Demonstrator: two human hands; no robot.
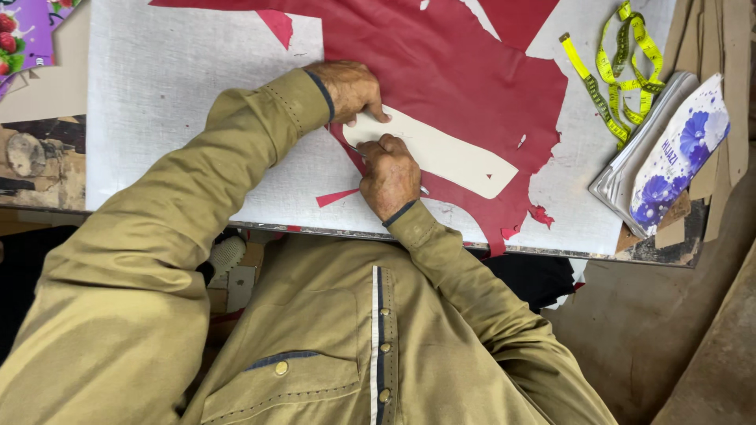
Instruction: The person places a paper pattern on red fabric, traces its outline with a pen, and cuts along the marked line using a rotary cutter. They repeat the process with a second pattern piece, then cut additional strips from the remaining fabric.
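Observation:
A sheet of dark red leather [465, 71] lies spread on a white cutting board [165, 86]. On it rests a long cream paper template [449, 157]. My left hand [350, 88] presses down on the template's left end, fingers flat. My right hand [388, 177] is closed around a thin tool whose tip [424, 190] shows by the template's lower edge; the rest of the tool is hidden in my fist. A small red offcut [335, 197] lies just left of my right hand.
A yellow tape measure [618, 75] lies coiled at the board's right. Beside it is a stack of flat packets with blue flowers [669, 153]. Cardboard pieces [720, 94] lean at the far right. A purple printed sheet [27, 35] sits at top left.

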